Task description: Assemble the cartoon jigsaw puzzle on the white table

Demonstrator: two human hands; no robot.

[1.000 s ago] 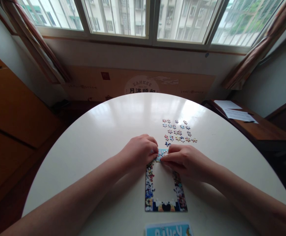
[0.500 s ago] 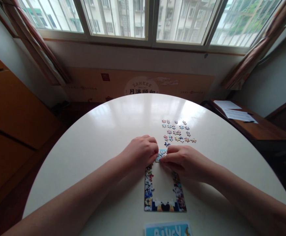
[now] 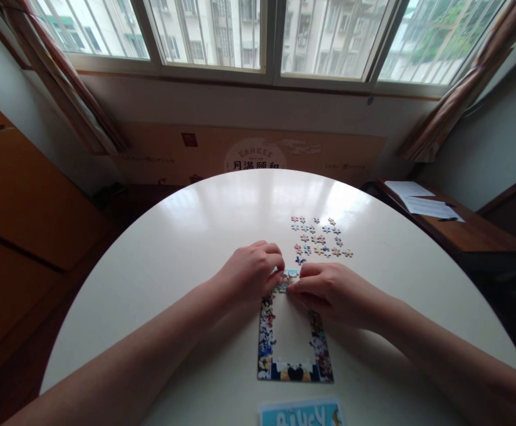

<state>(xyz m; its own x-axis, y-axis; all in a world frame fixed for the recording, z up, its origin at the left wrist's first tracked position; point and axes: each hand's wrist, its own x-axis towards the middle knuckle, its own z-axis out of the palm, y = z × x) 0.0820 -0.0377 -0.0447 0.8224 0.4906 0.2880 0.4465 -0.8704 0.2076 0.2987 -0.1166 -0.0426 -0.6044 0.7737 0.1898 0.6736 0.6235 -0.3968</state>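
A jigsaw puzzle frame point(image 3: 265, 343) of joined, colourful pieces lies on the white round table, its middle bare. My left hand point(image 3: 258, 266) is closed at the top left corner of the frame, its fingertips curled together; what they grip is hidden. Thumb and fingers of my right hand point(image 3: 324, 284) are pinched at the upper edge from the other side, on a small puzzle piece point(image 3: 283, 288) mostly covered by the fingers. A strip of light blue top edge point(image 3: 292, 273) shows between the hands.
Several loose puzzle pieces point(image 3: 319, 239) are spread beyond my right hand. A blue box or card with lettering point(image 3: 301, 415) lies at the near table edge. Papers and pens point(image 3: 431, 207) rest on a brown side table at right, below the windows.
My left hand has lifted slightly up and left at the top corner. A gap now shows below the light blue top edge. The puzzle frame has shifted slightly left; my right hand stays nearly still.
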